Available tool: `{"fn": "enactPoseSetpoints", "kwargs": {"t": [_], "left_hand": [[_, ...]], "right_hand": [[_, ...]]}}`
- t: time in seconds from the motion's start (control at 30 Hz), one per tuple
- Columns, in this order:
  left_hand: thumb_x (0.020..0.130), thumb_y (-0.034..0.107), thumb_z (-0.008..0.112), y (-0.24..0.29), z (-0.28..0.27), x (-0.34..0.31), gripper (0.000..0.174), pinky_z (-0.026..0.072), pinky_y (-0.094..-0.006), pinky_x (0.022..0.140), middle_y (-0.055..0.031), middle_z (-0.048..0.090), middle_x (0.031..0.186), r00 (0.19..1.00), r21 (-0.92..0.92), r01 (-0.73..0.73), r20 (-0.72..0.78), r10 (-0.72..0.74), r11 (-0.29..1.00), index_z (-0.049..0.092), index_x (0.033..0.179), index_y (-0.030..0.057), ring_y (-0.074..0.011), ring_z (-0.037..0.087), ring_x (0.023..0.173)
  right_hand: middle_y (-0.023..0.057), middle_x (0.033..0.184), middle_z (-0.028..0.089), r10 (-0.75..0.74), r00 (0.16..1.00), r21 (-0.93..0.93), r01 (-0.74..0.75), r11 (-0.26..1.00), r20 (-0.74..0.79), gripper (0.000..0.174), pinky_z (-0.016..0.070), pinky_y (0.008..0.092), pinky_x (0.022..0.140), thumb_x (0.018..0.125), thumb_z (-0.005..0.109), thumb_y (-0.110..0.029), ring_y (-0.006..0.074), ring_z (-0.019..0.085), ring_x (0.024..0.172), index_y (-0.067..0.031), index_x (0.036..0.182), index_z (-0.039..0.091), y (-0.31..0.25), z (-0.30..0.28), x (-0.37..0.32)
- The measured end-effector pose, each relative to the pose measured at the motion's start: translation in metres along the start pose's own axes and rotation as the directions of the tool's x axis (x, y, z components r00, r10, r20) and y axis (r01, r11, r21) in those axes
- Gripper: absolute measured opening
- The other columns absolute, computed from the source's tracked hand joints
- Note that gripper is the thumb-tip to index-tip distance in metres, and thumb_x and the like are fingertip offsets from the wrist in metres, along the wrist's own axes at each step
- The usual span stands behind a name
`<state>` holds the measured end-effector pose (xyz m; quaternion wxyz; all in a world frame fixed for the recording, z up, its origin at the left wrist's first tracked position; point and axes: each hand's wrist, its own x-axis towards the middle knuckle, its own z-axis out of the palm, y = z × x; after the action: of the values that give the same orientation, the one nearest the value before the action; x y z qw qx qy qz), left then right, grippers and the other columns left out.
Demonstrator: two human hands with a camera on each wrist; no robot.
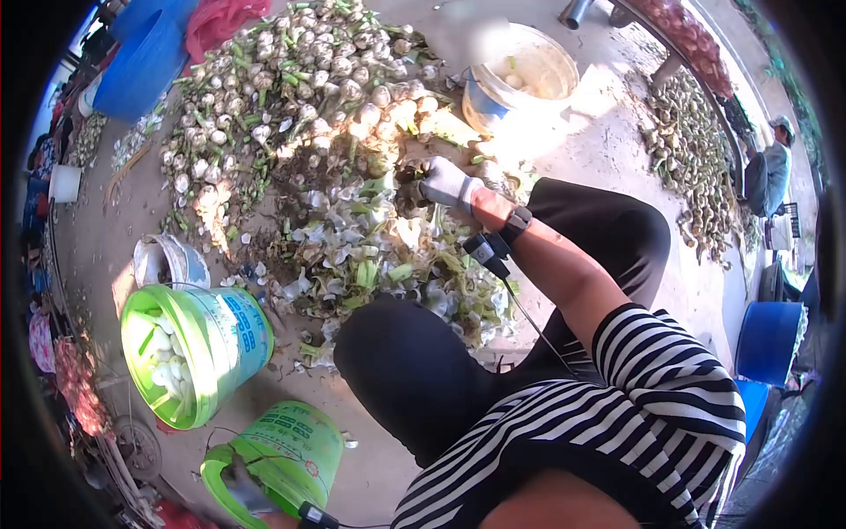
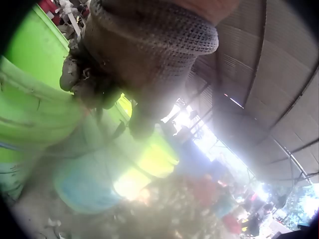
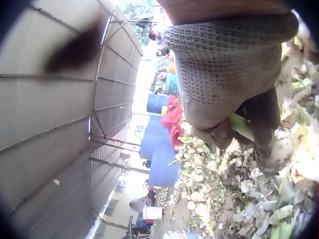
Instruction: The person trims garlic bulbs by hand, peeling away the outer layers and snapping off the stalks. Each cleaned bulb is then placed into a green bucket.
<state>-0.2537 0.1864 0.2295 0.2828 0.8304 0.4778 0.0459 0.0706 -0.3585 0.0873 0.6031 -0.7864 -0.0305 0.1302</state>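
Observation:
My right hand (image 1: 448,183), in a knitted work glove, is over the near edge of the garlic heap (image 1: 264,88). In the right wrist view its fingers grip a garlic bulb (image 3: 280,145), and a piece of green stem (image 3: 241,125) shows between them. My left hand (image 1: 248,490), also gloved, is at the mouth of the nearer green bucket (image 1: 300,441). Seen from the left wrist, its fingers (image 2: 75,74) hang loosely bent, with a gap beside the thumb and nothing visible held. Peeled skins and stems (image 1: 379,256) lie beneath the right hand.
Another green bucket (image 1: 189,353) holds white garlic, with a small white bucket (image 1: 172,263) behind it. A whitish tub (image 1: 522,79) stands beyond the right hand. More garlic (image 1: 692,167) lies at right, near a seated person (image 1: 769,172). My knees flank the skins.

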Motion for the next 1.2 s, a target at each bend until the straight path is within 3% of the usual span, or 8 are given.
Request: {"fn": "enactPoseSetpoints", "kwargs": {"t": [0.13, 0.37, 0.53, 0.73, 0.8, 0.87, 1.03, 1.2], "left_hand": [[0.083, 0.019, 0.057, -0.003, 0.003, 0.006, 0.031, 0.0504, -0.0288, 0.059, -0.0128, 0.060, 0.086, 0.977, -0.498, 0.162, 0.200, -0.069, 0.852, 0.053, 0.101, -0.0056, -0.0202, 0.061, 0.071], [0.077, 0.006, 0.054, -0.026, 0.016, 0.001, 0.031, 0.0482, -0.0344, 0.073, -0.0152, 0.056, 0.099, 0.876, -0.411, 0.186, 0.480, 0.039, 0.892, 0.052, 0.106, -0.0060, -0.0241, 0.057, 0.085], [0.071, 0.004, 0.054, 0.027, 0.049, -0.101, 0.036, 0.0444, -0.0304, 0.077, -0.0122, 0.060, 0.095, 0.719, -0.193, -0.361, 0.566, 0.404, 0.913, 0.053, 0.105, -0.0059, -0.0205, 0.057, 0.084], [0.071, 0.011, 0.060, 0.085, 0.092, -0.155, 0.030, 0.0431, -0.0311, 0.074, -0.0114, 0.061, 0.086, 0.625, -0.234, -0.407, 0.634, 0.456, 0.883, 0.055, 0.098, -0.0038, -0.0197, 0.057, 0.078], [0.074, 0.017, 0.063, 0.118, 0.081, -0.150, 0.027, 0.0434, -0.0318, 0.069, -0.0119, 0.061, 0.081, 0.639, 0.329, -0.712, 0.670, 0.378, 0.621, 0.056, 0.091, -0.0015, -0.0191, 0.056, 0.072], [0.078, 0.017, 0.061, 0.148, 0.068, -0.141, 0.021, 0.0428, -0.0312, 0.063, -0.0106, 0.058, 0.075, 0.674, 0.107, -0.677, 0.487, 0.555, 0.729, 0.053, 0.085, -0.0013, -0.0166, 0.052, 0.067], [0.084, 0.009, 0.054, 0.301, 0.091, -0.198, 0.010, 0.0413, -0.0258, 0.056, -0.0068, 0.054, 0.067, 0.259, -0.376, -0.831, 0.390, 0.884, 0.409, 0.053, 0.085, -0.0008, -0.0113, 0.047, 0.060], [0.079, 0.014, 0.051, 0.357, 0.308, -0.259, 0.019, 0.0473, -0.0304, 0.062, -0.0090, 0.065, 0.082, -0.427, -0.526, -0.847, 0.766, 0.481, 0.085, 0.061, 0.093, 0.0043, -0.0165, 0.060, 0.066]], "right_hand": [[0.0058, 0.093, 0.065, 0.023, 0.996, -0.207, -0.006, 0.978, 0.080, 0.031, 0.0468, 0.0258, 0.073, 0.075, 0.058, -0.008, 0.0126, 0.058, 0.082, -0.0026, 0.105, 0.060, -0.046, -0.052, -0.007], [0.0053, 0.076, 0.064, -0.032, 0.995, -0.094, 0.041, 0.995, 0.093, 0.027, 0.0511, 0.0271, 0.055, 0.073, 0.057, -0.010, 0.0128, 0.061, 0.060, -0.0055, 0.099, 0.063, -0.102, -0.138, -0.051], [0.0105, 0.090, 0.064, 0.033, 0.997, -0.050, -0.036, 0.998, -0.063, 0.033, 0.0544, 0.0265, 0.056, 0.077, 0.051, -0.006, 0.0167, 0.063, 0.063, 0.0008, 0.108, 0.056, -0.139, -0.191, -0.090], [0.0097, 0.091, 0.063, -0.033, 0.974, -0.061, 0.019, 0.998, -0.225, 0.031, 0.0544, 0.0254, 0.060, 0.081, 0.055, -0.012, 0.0159, 0.064, 0.067, 0.0004, 0.110, 0.056, -0.156, -0.229, -0.150], [0.0093, 0.091, 0.064, -0.096, 0.970, -0.074, 0.081, 0.994, -0.223, 0.032, 0.0537, 0.0253, 0.061, 0.082, 0.056, -0.015, 0.0151, 0.064, 0.068, 0.0001, 0.110, 0.056, -0.157, -0.235, -0.173], [0.0087, 0.091, 0.064, -0.117, 0.965, -0.088, 0.099, 0.991, -0.235, 0.032, 0.0534, 0.0252, 0.061, 0.082, 0.056, -0.016, 0.0149, 0.063, 0.068, -0.0003, 0.111, 0.056, -0.170, -0.234, -0.198], [0.0067, 0.092, 0.064, -0.169, 0.942, -0.139, 0.134, 0.981, -0.289, 0.033, 0.0519, 0.0244, 0.065, 0.085, 0.054, -0.020, 0.0147, 0.062, 0.072, -0.0023, 0.112, 0.056, -0.165, -0.255, -0.212], [0.0073, 0.090, 0.063, 0.013, 0.937, -0.067, -0.039, 0.997, -0.349, 0.031, 0.0509, 0.0248, 0.062, 0.085, 0.054, -0.021, 0.0140, 0.062, 0.071, -0.0012, 0.109, 0.057, -0.111, -0.269, -0.226]]}}
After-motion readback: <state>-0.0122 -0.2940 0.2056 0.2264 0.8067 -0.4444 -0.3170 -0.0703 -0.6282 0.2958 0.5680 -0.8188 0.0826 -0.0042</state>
